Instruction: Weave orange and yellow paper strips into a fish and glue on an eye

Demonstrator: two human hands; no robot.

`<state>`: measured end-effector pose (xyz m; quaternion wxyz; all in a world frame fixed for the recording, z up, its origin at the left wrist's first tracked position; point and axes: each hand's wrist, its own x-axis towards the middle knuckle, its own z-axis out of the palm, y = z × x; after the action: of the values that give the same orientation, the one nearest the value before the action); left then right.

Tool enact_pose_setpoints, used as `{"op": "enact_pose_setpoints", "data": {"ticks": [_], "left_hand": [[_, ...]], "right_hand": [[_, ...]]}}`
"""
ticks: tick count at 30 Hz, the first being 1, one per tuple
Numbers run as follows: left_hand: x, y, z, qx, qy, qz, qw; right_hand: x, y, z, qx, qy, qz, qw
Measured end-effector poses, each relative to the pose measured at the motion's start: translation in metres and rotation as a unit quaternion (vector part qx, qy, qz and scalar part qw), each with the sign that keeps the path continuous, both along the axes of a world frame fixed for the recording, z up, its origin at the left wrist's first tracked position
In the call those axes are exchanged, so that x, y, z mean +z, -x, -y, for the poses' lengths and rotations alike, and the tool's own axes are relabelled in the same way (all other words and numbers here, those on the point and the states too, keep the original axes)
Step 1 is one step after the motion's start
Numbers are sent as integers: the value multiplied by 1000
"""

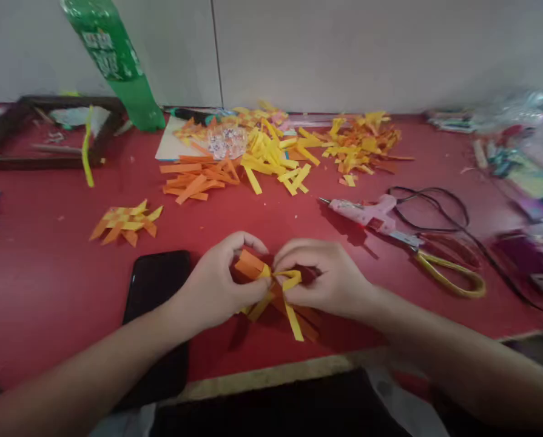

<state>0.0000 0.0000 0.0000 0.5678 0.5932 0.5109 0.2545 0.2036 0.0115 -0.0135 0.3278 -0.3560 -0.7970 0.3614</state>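
Observation:
Both my hands meet over the near edge of a red table (48, 291). My left hand (219, 285) and my right hand (328, 279) are closed, pinching a bundle of orange and yellow paper strips (271, 291) between them. The strips fan out below my fingers, and one yellow strip hangs down toward the table edge. A black phone (155, 291) lies flat just left of my left wrist.
Piles of orange strips (198, 176) and yellow strips (275, 161) lie at mid table, with a small finished bundle (125, 221) at left. A pink glue gun (366, 212), yellow-handled scissors (448, 273) and a black cord (453, 212) are at right. A green bottle (116, 60) and dark frame (48, 130) stand at back left.

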Motion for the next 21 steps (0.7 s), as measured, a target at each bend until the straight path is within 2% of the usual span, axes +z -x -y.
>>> {"op": "enact_pose_setpoints", "data": {"ticks": [6,13,21], "left_hand": [[-3,-2,-4,-8,5,12,1000],[-2,0,-4,-22,10,27,999],[-3,1,-3,-59,45,102,992]], "right_hand": [[-1,-2,-5,13,98,-22,995],[1,-4,-7,15,235,-51,970],[6,-7,-11,53,295,-50,953]]}}
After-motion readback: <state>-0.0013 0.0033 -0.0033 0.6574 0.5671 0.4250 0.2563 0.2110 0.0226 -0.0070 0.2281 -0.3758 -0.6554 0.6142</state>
